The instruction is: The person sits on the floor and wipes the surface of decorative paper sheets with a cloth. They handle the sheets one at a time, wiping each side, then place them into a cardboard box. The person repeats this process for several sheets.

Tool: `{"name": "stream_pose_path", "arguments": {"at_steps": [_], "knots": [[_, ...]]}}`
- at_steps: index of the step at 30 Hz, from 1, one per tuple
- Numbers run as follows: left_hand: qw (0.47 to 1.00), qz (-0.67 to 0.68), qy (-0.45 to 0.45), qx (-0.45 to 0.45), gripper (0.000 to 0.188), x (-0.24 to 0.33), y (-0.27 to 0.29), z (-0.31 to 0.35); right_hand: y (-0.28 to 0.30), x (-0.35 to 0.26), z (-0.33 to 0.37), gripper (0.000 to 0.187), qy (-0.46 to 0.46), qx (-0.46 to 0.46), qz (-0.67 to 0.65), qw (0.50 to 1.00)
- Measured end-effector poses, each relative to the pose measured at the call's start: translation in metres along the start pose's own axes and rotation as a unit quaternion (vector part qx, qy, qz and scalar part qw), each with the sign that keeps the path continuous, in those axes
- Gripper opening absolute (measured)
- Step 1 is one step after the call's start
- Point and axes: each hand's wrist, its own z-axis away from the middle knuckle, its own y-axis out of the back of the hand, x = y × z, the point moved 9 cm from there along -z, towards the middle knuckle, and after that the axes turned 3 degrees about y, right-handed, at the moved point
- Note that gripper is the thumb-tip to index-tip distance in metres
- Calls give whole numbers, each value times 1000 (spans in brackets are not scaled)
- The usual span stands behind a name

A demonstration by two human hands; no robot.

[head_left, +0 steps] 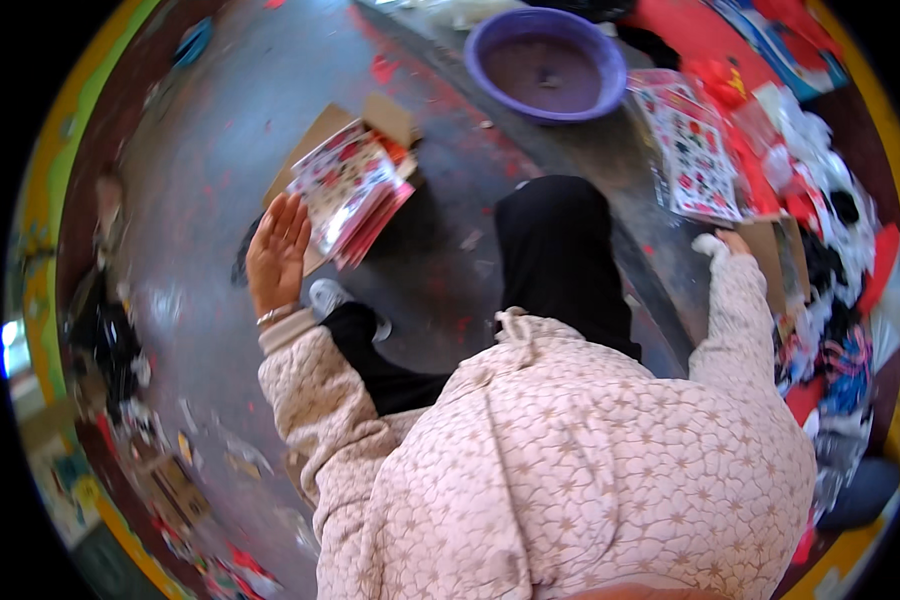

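Observation:
My left hand (279, 252) is raised with its palm up and fingers stretched out, holding nothing. It is beside an open cardboard box (315, 140) on the floor. In the box lean several glossy printed sheets (345, 175) with small red and dark pictures and pink edges. My right hand (734, 242) reaches out at the right, low by the near end of a plastic-wrapped pack of similar sheets (700, 160). A small white wad (711, 247) shows at its thumb side. Its fingers are mostly hidden, so their grip is unclear. Brown cardboard (770, 262) lies just right of it.
A purple basin (602, 95) with murky contents stands at the far middle. Crumpled plastic bags (820, 150) and red wrapping pile along the right wall. Scraps and a cardboard piece (175, 490) litter the left edge. My black-clad knee (560, 250) rises between my arms.

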Motion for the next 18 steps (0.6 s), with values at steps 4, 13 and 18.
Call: {"name": "stream_pose_path", "arguments": {"at_steps": [4, 13, 18], "knots": [[990, 113, -36, 73, 29, 12, 45, 6, -6, -2, 6, 12, 6, 46, -108, 993], [967, 241, -45, 66, 13, 21, 53, 10, -219, -228, 119, 28, 277, -193, -83, 938], [967, 238, -64, 66, 9, 36, 47, 23, -462, -270, 296, 21, 555, -272, 303, 725]]}}
